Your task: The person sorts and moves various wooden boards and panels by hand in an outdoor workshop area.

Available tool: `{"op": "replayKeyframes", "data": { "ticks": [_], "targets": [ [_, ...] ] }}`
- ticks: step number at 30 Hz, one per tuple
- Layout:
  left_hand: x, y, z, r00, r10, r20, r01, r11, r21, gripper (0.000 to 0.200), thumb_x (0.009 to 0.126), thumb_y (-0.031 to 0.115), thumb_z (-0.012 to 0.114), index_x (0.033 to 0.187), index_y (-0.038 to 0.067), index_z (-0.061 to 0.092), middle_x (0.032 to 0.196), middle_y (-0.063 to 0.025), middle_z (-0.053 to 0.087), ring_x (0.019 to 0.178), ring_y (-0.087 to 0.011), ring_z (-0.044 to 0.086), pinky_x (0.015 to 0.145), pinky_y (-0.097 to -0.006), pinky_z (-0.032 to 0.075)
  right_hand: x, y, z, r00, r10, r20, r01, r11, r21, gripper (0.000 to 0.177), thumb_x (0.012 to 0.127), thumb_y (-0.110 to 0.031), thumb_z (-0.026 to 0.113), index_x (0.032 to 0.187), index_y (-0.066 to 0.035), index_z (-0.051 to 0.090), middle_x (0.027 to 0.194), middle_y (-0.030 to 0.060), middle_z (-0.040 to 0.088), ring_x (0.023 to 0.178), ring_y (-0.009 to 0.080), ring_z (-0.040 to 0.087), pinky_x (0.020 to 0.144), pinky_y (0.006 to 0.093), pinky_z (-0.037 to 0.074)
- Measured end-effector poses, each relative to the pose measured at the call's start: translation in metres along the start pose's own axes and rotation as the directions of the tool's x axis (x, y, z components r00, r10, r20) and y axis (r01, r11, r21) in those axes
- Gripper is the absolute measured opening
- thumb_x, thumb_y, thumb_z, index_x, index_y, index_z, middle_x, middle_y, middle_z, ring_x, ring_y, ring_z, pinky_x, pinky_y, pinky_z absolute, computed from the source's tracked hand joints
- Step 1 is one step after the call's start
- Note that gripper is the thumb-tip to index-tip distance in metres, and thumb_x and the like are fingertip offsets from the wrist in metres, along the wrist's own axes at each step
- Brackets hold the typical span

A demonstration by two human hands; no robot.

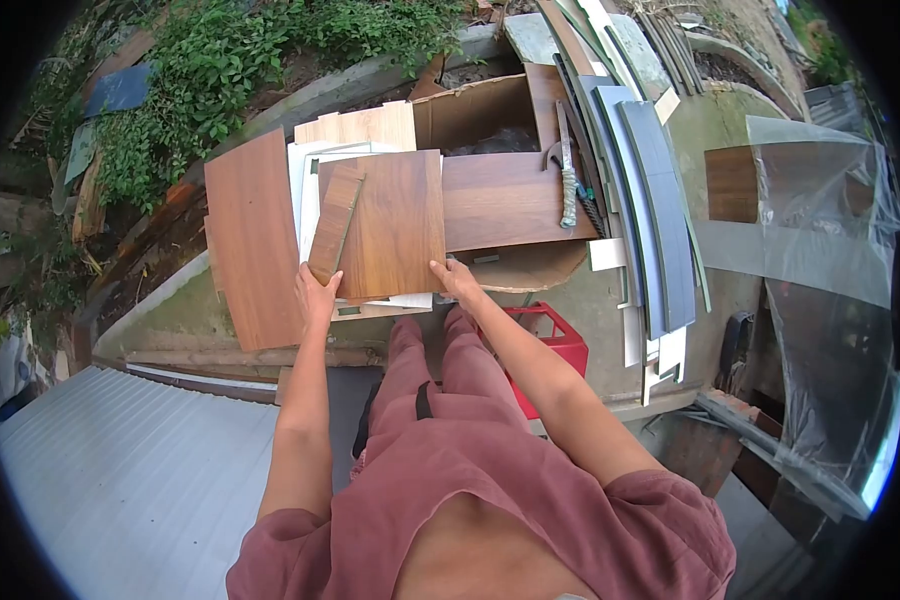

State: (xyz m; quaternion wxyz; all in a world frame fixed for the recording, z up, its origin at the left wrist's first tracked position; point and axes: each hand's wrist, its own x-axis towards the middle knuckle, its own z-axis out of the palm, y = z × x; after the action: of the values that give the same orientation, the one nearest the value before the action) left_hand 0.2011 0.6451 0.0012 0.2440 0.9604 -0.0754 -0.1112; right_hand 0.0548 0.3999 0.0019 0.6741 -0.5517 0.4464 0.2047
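Observation:
My left hand (317,297) is closed around the lower end of a narrow brown wood-grain strip (338,225). The strip lies slanted over the left part of a larger brown wood-grain board (398,225). At that board's lower right corner, my right hand (457,281) grips the edge, thumb on top and its other fingers partly hidden. Beneath the board are white panels (308,200) and pale wood boards (365,126). Another reddish-brown board (253,240) lies to the left. To the right, a brown panel (505,200) sits over an open cardboard box (475,115).
A long blade with a wrapped handle (568,195) rests on the right panel beside other dark tools. Long grey and white strips (660,210) are stacked further right. A red plastic crate (560,345) stands by my legs. Corrugated metal sheeting (140,470) is at lower left.

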Motion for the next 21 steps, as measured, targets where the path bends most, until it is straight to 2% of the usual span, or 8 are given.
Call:
{"op": "replayKeyframes", "data": {
  "ticks": [5, 7, 10, 13, 16, 18, 19, 21],
  "targets": [
    [0.000, -0.003, -0.009, 0.985, 0.067, -0.159, -0.071, 0.997, -0.023, 0.068, 0.068, 0.034, 0.075, 0.115, -0.004, 0.044, 0.106, -0.0228, 0.053, 0.099, -0.0377, 0.051, 0.086, -0.0451, 0.040, -0.014, -0.004, 0.004, 1.000, 0.024, -0.004, -0.023, 0.996, 0.089, 0.058, 0.089, -0.043, 0.051, 0.131, -0.005, 0.039, 0.128, 0.0126, 0.045, 0.112, 0.0256, 0.046, 0.083, 0.0402, 0.046],
    [0.000, -0.004, -0.015, 0.978, 0.009, -0.206, -0.043, 0.986, -0.159, 0.070, 0.070, 0.036, 0.072, 0.119, -0.005, 0.043, 0.111, -0.0250, 0.051, 0.105, -0.0381, 0.048, 0.091, -0.0443, 0.038, -0.015, 0.000, 0.002, 1.000, 0.013, -0.009, -0.012, 0.996, 0.092, 0.057, 0.088, -0.044, 0.051, 0.129, -0.006, 0.041, 0.123, 0.0087, 0.049, 0.106, 0.0237, 0.051, 0.081, 0.0369, 0.046],
    [-0.004, -0.002, -0.035, 0.959, -0.269, -0.086, 0.180, 0.819, -0.545, 0.070, 0.077, 0.038, 0.066, 0.124, -0.006, 0.037, 0.118, -0.0235, 0.049, 0.112, -0.0347, 0.046, 0.095, -0.0410, 0.036, -0.017, 0.002, -0.003, 1.000, 0.028, 0.012, -0.028, 0.997, 0.070, 0.053, 0.088, -0.044, 0.051, 0.125, -0.007, 0.044, 0.115, 0.0061, 0.053, 0.095, 0.0193, 0.055, 0.078, 0.0353, 0.047],
    [0.005, -0.004, -0.075, 0.901, -0.419, -0.109, 0.276, 0.750, -0.602, 0.070, 0.078, 0.038, 0.064, 0.124, -0.006, 0.036, 0.119, -0.0227, 0.049, 0.112, -0.0331, 0.047, 0.094, -0.0408, 0.037, -0.015, 0.008, -0.007, 0.997, 0.072, -0.026, -0.069, 0.993, 0.091, 0.049, 0.088, -0.045, 0.051, 0.119, -0.008, 0.047, 0.105, 0.0067, 0.054, 0.094, 0.0186, 0.054, 0.077, 0.0348, 0.047],
    [0.031, -0.057, -0.079, 0.878, -0.470, -0.097, 0.326, 0.733, -0.597, 0.071, 0.078, 0.041, 0.064, 0.123, -0.006, 0.037, 0.118, -0.0235, 0.049, 0.110, -0.0351, 0.048, 0.092, -0.0423, 0.038, -0.009, 0.014, -0.005, 0.998, 0.057, -0.031, -0.055, 0.996, 0.066, 0.051, 0.088, -0.045, 0.050, 0.123, -0.008, 0.046, 0.108, 0.0075, 0.056, 0.094, 0.0219, 0.056, 0.075, 0.0351, 0.046],
    [0.043, -0.090, -0.076, 0.838, -0.543, -0.051, 0.496, 0.798, -0.343, 0.074, 0.077, 0.044, 0.064, 0.123, -0.006, 0.037, 0.119, -0.0235, 0.049, 0.111, -0.0367, 0.048, 0.093, -0.0432, 0.039, -0.015, 0.011, 0.002, 0.998, 0.057, -0.037, -0.054, 0.995, 0.081, 0.052, 0.088, -0.046, 0.051, 0.122, -0.008, 0.047, 0.109, 0.0074, 0.056, 0.092, 0.0209, 0.056, 0.075, 0.0343, 0.046],
    [0.046, -0.104, -0.070, 0.835, -0.549, -0.037, 0.505, 0.791, -0.344, 0.074, 0.077, 0.044, 0.064, 0.123, -0.006, 0.037, 0.119, -0.0235, 0.049, 0.111, -0.0367, 0.048, 0.093, -0.0432, 0.039, -0.019, 0.011, 0.005, 0.998, 0.056, -0.039, -0.052, 0.994, 0.101, 0.052, 0.087, -0.047, 0.051, 0.121, -0.007, 0.047, 0.109, 0.0073, 0.056, 0.091, 0.0198, 0.056, 0.075, 0.0336, 0.046],
    [0.047, -0.125, -0.057, 0.820, -0.569, -0.057, 0.559, 0.818, -0.134, 0.077, 0.075, 0.048, 0.064, 0.124, -0.005, 0.038, 0.121, -0.0233, 0.048, 0.113, -0.0367, 0.047, 0.094, -0.0438, 0.039, -0.023, 0.015, 0.009, 0.997, 0.075, -0.018, -0.072, 0.991, 0.112, 0.050, 0.087, -0.046, 0.052, 0.120, -0.008, 0.047, 0.106, 0.0065, 0.056, 0.088, 0.0177, 0.057, 0.073, 0.0324, 0.048]
  ]
}}
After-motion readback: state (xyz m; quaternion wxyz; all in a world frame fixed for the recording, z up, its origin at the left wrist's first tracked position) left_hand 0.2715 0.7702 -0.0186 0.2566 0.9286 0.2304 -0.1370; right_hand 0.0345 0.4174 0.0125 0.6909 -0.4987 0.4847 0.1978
